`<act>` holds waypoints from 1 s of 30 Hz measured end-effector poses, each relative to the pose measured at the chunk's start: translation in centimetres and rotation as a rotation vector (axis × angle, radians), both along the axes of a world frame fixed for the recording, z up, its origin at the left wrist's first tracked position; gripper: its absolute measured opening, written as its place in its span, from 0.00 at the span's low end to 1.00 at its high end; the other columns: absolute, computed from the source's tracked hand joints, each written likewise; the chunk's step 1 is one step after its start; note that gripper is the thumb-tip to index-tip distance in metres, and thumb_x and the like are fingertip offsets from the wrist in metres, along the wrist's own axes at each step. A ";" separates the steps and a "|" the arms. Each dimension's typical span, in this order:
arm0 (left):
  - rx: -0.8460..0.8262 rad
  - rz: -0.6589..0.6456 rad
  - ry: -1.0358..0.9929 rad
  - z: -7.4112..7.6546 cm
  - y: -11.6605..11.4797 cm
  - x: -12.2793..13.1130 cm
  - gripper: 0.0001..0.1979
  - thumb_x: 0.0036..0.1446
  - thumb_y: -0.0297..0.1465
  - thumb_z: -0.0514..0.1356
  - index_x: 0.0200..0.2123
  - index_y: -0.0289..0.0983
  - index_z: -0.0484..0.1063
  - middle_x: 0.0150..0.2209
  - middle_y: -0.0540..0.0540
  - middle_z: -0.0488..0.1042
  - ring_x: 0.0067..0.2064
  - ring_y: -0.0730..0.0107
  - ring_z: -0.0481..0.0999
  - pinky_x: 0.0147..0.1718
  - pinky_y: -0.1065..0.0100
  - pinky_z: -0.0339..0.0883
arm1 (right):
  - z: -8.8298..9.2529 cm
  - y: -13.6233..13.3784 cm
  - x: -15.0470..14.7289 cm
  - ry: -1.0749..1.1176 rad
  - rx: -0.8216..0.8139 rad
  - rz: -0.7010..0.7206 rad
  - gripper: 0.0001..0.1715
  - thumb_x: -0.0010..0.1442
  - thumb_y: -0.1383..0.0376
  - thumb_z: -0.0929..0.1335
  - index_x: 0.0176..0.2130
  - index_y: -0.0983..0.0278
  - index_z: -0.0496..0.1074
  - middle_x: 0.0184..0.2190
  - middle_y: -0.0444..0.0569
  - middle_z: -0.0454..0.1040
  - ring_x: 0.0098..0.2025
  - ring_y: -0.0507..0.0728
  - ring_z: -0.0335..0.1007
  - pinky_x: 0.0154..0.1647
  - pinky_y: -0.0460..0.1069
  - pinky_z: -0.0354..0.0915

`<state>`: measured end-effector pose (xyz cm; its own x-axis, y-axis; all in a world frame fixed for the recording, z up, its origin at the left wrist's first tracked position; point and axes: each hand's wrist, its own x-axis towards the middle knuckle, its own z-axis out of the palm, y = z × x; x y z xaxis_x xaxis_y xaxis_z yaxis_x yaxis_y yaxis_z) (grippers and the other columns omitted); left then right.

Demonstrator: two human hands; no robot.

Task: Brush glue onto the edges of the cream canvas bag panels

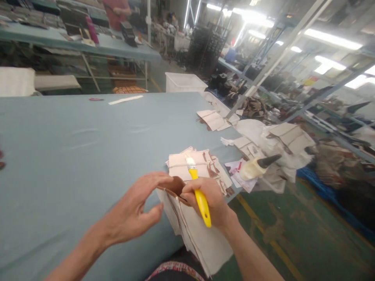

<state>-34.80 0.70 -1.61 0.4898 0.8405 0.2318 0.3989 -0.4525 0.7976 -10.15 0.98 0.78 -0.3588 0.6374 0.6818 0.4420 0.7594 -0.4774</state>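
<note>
My right hand [212, 203] grips a yellow-handled brush [199, 195] with pale bristles pointing away from me, and also pinches the edge of a brown leather piece [175, 185]. That piece lies on top of a stack of beige fabric-backed pieces [199, 238] hanging over the table edge. My left hand [137, 207] hovers just left of the brown piece, fingers spread and curved, holding nothing. Beyond the brush lies another pile of beige cut pieces [202, 166].
The wide grey-blue table [73, 156] stretches left and ahead. A glue bottle with a black nozzle [258, 166] lies on papers at the right edge, with more cut pieces [213, 119] and a white bin [184, 82] beyond. A green floor runs along the right.
</note>
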 end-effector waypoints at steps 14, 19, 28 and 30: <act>-0.593 -0.320 0.032 5.4 1.0 10.6 0.12 0.67 0.36 0.59 0.30 0.41 0.70 0.27 0.53 0.67 0.29 0.70 0.63 0.26 0.72 0.59 | -2.6 3.9 7.7 0.360 -0.379 0.071 0.32 0.74 0.36 0.64 0.39 0.60 0.75 0.26 0.42 0.76 0.26 0.53 0.73 0.30 0.47 0.70; -0.612 -0.266 0.016 5.4 -0.1 13.0 0.14 0.68 0.37 0.59 0.29 0.40 0.75 0.27 0.51 0.73 0.29 0.68 0.67 0.29 0.72 0.63 | -2.9 3.7 10.2 0.575 -0.448 0.163 0.27 0.76 0.39 0.65 0.45 0.59 0.72 0.22 0.38 0.76 0.23 0.52 0.74 0.29 0.47 0.71; -0.717 -0.016 0.010 -1.5 -5.5 13.8 0.21 0.57 0.28 0.60 0.52 0.41 0.84 0.46 0.44 0.88 0.46 0.53 0.85 0.51 0.63 0.77 | -6.9 0.2 12.5 0.535 -0.403 -0.132 0.21 0.80 0.46 0.63 0.48 0.59 0.72 0.41 0.51 0.88 0.36 0.55 0.84 0.41 0.50 0.79; -0.764 0.028 0.028 -3.2 -7.5 13.2 0.30 0.53 0.26 0.60 0.59 0.41 0.82 0.53 0.42 0.87 0.53 0.50 0.84 0.58 0.59 0.75 | -8.6 -1.5 12.5 0.439 -0.380 -0.158 0.22 0.80 0.47 0.62 0.48 0.60 0.74 0.40 0.52 0.88 0.36 0.55 0.84 0.40 0.51 0.79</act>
<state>-21.57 -6.80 -4.81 0.4632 0.7746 -0.4307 0.4268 0.2310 0.8744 2.34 -0.56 -7.80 0.0237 0.8883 0.4587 0.2358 0.4409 -0.8660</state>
